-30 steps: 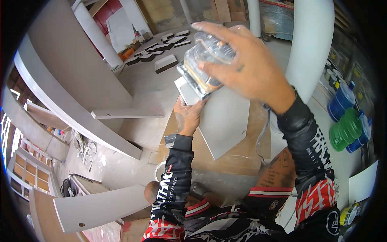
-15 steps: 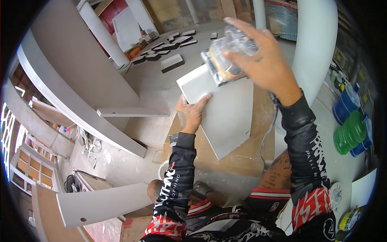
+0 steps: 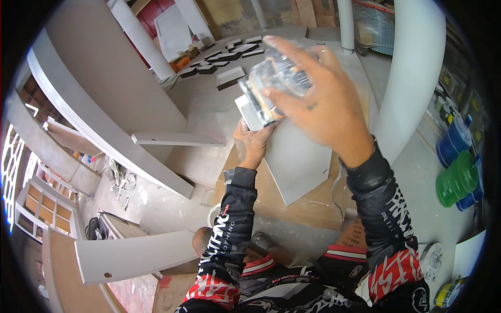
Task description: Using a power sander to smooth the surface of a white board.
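My right hand [image 3: 329,101] is wrapped round a dusty electric sander [image 3: 276,78], whose flat pad lies on the far left part of a pale grey panel [image 3: 300,164]. The panel has a pointed near end and is tilted up above a brown board. Its left edge is gripped by my left hand [image 3: 251,146], thumb on the upper face and fingers partly hidden beneath. The thumb is close to the sander's pad. A grey cord [image 3: 335,195] hangs down on the panel's right side.
A brown board [image 3: 318,213] lies under the panel. Several white-topped boxy pieces [image 3: 229,78] lie on the floor ahead. A thick white column [image 3: 412,78] and blue and green water jugs [image 3: 457,180] stand at right. Curved grey panels [image 3: 135,255] are at left.
The sander in my right hand has moved left across the panel, toward my left hand. My left hand keeps its hold on the panel's edge. The view has shifted slightly.
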### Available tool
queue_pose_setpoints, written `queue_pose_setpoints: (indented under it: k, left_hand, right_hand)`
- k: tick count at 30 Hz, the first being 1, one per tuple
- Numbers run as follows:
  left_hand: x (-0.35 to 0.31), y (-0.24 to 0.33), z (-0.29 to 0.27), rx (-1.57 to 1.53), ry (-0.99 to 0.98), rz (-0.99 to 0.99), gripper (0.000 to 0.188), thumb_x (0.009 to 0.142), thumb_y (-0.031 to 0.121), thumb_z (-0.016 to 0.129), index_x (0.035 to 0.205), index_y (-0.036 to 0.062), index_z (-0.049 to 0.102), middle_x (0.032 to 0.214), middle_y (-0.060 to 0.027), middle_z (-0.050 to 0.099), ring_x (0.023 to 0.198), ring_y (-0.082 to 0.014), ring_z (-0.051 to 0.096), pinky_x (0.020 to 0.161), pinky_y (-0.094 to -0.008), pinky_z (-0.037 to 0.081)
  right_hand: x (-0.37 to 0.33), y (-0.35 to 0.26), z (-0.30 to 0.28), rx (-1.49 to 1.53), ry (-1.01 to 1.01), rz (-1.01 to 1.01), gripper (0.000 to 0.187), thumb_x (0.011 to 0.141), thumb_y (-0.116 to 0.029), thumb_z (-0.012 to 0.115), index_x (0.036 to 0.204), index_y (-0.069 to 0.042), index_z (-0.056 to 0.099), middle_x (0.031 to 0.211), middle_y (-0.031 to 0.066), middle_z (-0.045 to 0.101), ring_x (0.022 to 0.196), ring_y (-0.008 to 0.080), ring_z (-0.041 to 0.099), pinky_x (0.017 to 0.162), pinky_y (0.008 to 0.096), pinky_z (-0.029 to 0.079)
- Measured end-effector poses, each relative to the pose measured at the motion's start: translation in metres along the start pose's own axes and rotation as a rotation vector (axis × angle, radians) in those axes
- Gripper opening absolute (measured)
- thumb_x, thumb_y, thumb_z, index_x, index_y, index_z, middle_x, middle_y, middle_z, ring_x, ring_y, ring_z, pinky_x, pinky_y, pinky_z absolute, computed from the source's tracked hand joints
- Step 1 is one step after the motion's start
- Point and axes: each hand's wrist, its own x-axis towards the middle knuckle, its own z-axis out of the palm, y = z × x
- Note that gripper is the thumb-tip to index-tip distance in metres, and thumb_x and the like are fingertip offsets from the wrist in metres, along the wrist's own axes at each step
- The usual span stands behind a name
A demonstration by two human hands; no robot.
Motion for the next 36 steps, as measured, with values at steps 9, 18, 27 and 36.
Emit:
queue_pose_setpoints:
  k: [9,18,27,36]
  left_hand:
    - [-0.004,0.010,-0.005,0.132,0.078,0.009,0.035,0.080,0.004,0.080,0.111,0.0000,0.064,0.103,-0.0042,0.072,0.092,-0.0125,0.066,0.082,-0.0291,0.053]
    - [0.005,0.001,0.002,0.038,0.076,-0.011,0.038,0.080,0.008,0.086,0.110,-0.0030,0.065,0.103,-0.0063,0.071,0.089,-0.0128,0.065,0.083,-0.0282,0.053]
    - [0.006,0.008,0.005,0.073,0.069,-0.027,0.037,0.082,0.010,0.086,0.110,-0.0036,0.065,0.102,-0.0070,0.071,0.089,-0.0127,0.064,0.083,-0.0276,0.052]
    - [0.005,0.011,0.005,0.020,0.064,-0.078,0.041,0.082,0.003,0.083,0.116,-0.0029,0.061,0.108,-0.0065,0.069,0.094,-0.0133,0.064,0.088,-0.0288,0.052]
  right_hand:
    - [-0.004,-0.013,0.007,0.027,-0.043,-0.016,0.065,0.082,-0.029,0.080,0.143,-0.030,0.058,0.115,0.0192,0.057,0.068,0.0277,0.068,0.077,0.0387,0.055]
    - [0.020,0.100,-0.023,-0.184,0.240,-0.109,0.064,0.080,-0.034,0.079,0.140,-0.030,0.060,0.102,0.0164,0.059,0.083,0.0350,0.068,0.080,0.0404,0.054]
    - [0.023,0.111,-0.039,0.152,0.125,0.160,0.063,0.086,-0.029,0.081,0.144,-0.027,0.059,0.116,0.0154,0.060,0.108,0.0243,0.062,0.090,0.0354,0.053]
    - [0.001,0.052,-0.015,-0.033,0.071,-0.037,0.063,0.081,-0.031,0.079,0.141,-0.033,0.058,0.110,0.0162,0.058,0.077,0.0280,0.070,0.076,0.0407,0.056]
